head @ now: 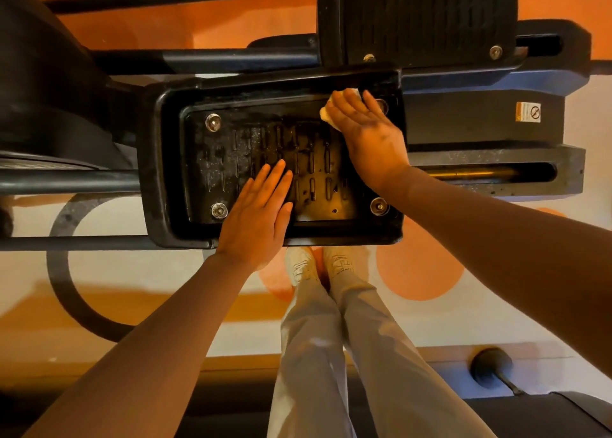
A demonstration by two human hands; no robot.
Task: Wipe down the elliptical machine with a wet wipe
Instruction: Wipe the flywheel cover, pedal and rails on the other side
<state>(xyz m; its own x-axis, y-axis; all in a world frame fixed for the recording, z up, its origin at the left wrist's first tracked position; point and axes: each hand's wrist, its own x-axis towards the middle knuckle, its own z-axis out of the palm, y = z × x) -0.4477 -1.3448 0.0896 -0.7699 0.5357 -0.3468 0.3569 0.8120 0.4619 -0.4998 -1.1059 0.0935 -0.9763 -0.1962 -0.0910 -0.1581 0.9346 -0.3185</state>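
Observation:
The elliptical's near black foot pedal [165, 159] fills the middle of the head view, ribbed, with a bolt at each corner; its right part looks wet and shiny. My left hand [258, 216] rests flat with straight fingers on the pedal's near middle. My right hand [367, 133] presses flat on a white wet wipe [326, 113] at the pedal's far right corner. Only the wipe's edges show beside my fingers. A second pedal [427, 17] sits farther back at the upper right.
Black rails [69, 182] run left from the pedal, and a slotted rear track [496, 159] with a warning sticker [528, 111] lies to the right. My legs and pale shoes [328, 265] stand just below the pedal. The floor is orange and white.

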